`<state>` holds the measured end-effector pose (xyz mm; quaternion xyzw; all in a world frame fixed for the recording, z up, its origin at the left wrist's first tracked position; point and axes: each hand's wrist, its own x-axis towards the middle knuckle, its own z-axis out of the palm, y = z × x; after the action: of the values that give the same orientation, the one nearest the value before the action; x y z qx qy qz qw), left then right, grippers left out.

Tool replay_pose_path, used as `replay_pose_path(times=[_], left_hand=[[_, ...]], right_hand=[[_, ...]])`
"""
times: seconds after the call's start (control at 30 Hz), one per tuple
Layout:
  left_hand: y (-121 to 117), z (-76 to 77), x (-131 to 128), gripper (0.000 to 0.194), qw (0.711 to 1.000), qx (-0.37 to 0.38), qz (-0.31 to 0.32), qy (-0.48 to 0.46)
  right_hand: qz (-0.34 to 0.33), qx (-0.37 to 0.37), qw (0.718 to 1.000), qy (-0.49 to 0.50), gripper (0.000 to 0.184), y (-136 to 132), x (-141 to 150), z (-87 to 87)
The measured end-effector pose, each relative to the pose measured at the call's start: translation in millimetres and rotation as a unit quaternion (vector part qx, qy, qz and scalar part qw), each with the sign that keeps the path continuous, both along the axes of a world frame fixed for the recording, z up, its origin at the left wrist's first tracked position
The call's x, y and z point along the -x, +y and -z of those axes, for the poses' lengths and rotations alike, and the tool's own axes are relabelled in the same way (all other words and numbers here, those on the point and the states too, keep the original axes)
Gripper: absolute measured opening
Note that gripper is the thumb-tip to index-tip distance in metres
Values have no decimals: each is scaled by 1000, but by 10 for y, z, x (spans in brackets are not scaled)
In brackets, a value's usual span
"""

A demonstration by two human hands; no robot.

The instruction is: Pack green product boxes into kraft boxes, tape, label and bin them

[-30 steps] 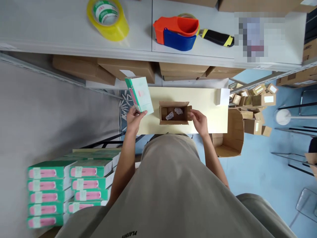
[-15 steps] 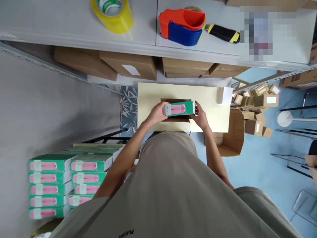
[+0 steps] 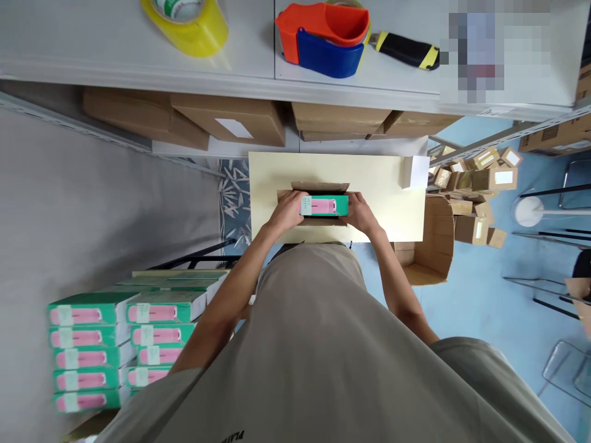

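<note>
Box (image 3: 323, 207) sits in the mouth of the carton (image 3: 323, 223) on the tabletop (image 3: 397, 215), left hand (image 3: 287, 210) and right hand (image 3: 361, 214) clamped on opposite ends, a grip best held level to avoid catching the flaps (image 3: 320, 186).

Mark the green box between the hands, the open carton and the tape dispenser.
Green box (image 3: 324, 206), head view: pink-printed upward face.
Open carton (image 3: 320, 186), head view: far flap.
Tape dispenser (image 3: 327, 50), head view: blue side.
</note>
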<state>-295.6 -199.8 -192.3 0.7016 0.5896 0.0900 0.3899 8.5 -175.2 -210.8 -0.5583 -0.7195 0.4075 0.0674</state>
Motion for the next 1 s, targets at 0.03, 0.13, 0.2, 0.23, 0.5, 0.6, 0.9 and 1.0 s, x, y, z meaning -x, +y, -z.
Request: replay_pose_path(times=[0.03, 0.13, 0.2, 0.23, 0.5, 0.6, 0.9, 1.0], left_hand=[[-1, 7, -4, 75, 1000, -1, 2, 7], [-14, 19, 35, 74, 1000, -4, -4, 27], [-26, 32, 80, 74, 999, -10, -9, 38], [-32, 43, 98, 74, 999, -11, -7, 45], [-57, 172, -17, 75, 991, -15, 19, 133], [-54, 155, -49, 76, 988, -23, 27, 151], [-316, 98, 143, 58, 940, -98, -298, 136], [-441, 166, 179, 31, 922, -48, -365, 117]], right_hand=[[1, 3, 1000, -2, 80, 6, -6, 14], [-10, -3, 1000, 7, 81, 22, 8, 45], [-23, -3, 1000, 10, 83, 22, 43, 72], [-27, -1, 1000, 3, 84, 19, 67, 90], [-27, 19, 994, -105, 88, -17, 200, 191], [-33, 10, 994, -100, 78, -28, 175, 148], [217, 11, 976, -7, 65, -106, -154, 315], [227, 106, 966, 57, 57, -133, -204, 371]])
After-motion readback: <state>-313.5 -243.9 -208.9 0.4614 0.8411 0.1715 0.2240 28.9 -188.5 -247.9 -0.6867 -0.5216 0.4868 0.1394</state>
